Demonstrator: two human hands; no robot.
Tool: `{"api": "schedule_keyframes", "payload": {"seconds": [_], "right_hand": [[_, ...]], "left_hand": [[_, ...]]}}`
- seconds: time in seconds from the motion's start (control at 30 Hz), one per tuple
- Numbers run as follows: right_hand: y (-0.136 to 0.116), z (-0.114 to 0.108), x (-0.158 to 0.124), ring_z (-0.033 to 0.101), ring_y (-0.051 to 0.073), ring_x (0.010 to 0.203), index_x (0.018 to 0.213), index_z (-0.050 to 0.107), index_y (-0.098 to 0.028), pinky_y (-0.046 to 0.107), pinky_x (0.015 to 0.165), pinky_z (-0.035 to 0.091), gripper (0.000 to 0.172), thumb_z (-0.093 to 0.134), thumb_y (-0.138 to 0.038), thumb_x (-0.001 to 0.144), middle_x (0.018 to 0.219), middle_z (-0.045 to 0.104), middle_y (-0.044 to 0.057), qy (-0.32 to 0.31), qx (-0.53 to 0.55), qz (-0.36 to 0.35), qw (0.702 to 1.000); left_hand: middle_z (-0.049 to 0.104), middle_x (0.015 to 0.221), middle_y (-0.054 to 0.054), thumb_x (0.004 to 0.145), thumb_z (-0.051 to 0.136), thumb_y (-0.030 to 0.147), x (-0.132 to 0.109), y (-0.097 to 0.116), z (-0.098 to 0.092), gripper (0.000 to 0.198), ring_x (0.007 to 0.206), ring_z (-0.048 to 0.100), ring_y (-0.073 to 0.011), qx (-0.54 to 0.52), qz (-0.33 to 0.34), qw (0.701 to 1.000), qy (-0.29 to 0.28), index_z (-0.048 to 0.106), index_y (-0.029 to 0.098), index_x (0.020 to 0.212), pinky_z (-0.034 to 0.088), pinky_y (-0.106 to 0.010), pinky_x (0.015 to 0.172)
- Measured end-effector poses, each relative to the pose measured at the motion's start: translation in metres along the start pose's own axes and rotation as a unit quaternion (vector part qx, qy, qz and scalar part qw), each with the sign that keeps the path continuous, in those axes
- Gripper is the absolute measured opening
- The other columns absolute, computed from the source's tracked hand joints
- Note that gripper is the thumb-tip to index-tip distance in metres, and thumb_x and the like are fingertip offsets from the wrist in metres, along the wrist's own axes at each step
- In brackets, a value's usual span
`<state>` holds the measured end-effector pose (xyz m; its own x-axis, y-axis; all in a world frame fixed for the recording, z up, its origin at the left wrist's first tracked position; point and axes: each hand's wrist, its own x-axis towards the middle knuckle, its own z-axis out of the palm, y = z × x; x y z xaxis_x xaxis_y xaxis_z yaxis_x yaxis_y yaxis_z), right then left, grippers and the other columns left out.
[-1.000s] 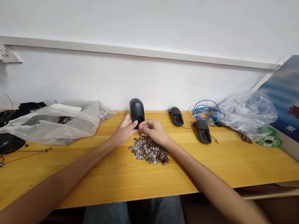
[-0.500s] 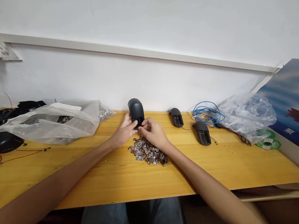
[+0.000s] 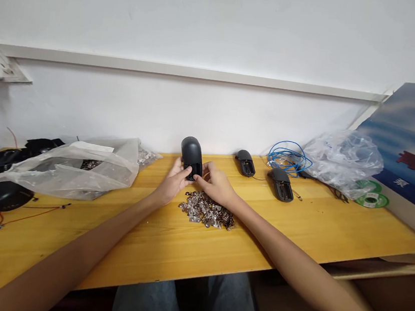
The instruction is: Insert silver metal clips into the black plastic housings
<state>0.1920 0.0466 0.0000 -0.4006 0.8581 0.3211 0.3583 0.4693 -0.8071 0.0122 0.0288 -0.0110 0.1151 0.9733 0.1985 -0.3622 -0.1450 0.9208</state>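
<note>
Upright above the table is a black curved plastic housing (image 3: 192,149), with an open battery compartment at its lower end. My left hand (image 3: 174,182) grips its lower left side, the thumb across the compartment. From the right, my right hand (image 3: 216,183) closes on the lower right edge, its thumb tip at the compartment; whether a small part is between those fingers is hidden. Just below the hands lies a heap of small shiny metal pieces (image 3: 206,210). Two similar black housings, a nearer one (image 3: 282,187) and a farther one (image 3: 244,164), rest to the right with compartments facing up.
At left, a plastic bag (image 3: 114,177) of metal pieces lies beside several black shells (image 3: 6,196) with red wires. Blue cable (image 3: 286,155), a clear bag (image 3: 343,157) and a green spool (image 3: 372,199) sit at the right, against a printed board (image 3: 414,135). A wall backs the table.
The held housing has shifted slightly right and turned a little, showing more of its compartment. My right thumb has moved to the compartment's lower edge. The heap looks the same.
</note>
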Motion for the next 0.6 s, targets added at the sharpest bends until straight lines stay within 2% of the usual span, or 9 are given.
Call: {"api": "schedule_keyframes", "payload": {"seconds": [0.17,0.33,0.47,0.6], "right_hand": [[0.001,0.003,0.003,0.065,0.018,0.076,0.101,0.054,-0.023,0.032,0.071,0.051,0.026,0.072,-0.037,0.088,0.086,0.069,0.000,-0.010,0.125,0.020,0.992],[0.007,0.001,0.007,0.065,0.017,0.073,0.096,0.053,-0.023,0.031,0.069,0.052,0.035,0.078,-0.043,0.082,0.081,0.065,-0.002,0.014,0.205,0.049,0.977],[0.008,0.000,0.008,0.068,0.016,0.073,0.097,0.052,-0.022,0.032,0.071,0.056,0.040,0.080,-0.045,0.080,0.081,0.065,-0.002,0.012,0.270,0.059,0.961],[0.006,-0.001,0.006,0.069,0.017,0.071,0.100,0.051,-0.022,0.031,0.070,0.057,0.038,0.077,-0.045,0.084,0.077,0.064,-0.004,-0.001,0.275,0.061,0.960]], "left_hand": [[0.065,0.138,-0.011,0.092,0.074,0.049,0.001,-0.005,-0.002,0.054,0.129,0.063,-0.0303,0.031,0.003,0.999,0.013,0.054,0.027,0.137,0.058,-0.047,0.104],[0.073,0.122,-0.010,0.096,0.063,0.066,-0.002,-0.009,-0.001,0.053,0.104,0.073,-0.0266,0.170,-0.014,0.984,0.047,0.061,0.024,0.128,0.059,-0.040,0.088],[0.076,0.101,-0.007,0.098,0.060,0.066,-0.008,-0.008,0.000,0.048,0.092,0.074,-0.0256,0.290,0.017,0.956,0.032,0.066,0.021,0.117,0.058,-0.039,0.086],[0.076,0.096,-0.006,0.098,0.062,0.064,-0.009,-0.007,-0.001,0.045,0.090,0.073,-0.0251,0.304,0.031,0.952,0.027,0.065,0.023,0.115,0.057,-0.038,0.086]]}}
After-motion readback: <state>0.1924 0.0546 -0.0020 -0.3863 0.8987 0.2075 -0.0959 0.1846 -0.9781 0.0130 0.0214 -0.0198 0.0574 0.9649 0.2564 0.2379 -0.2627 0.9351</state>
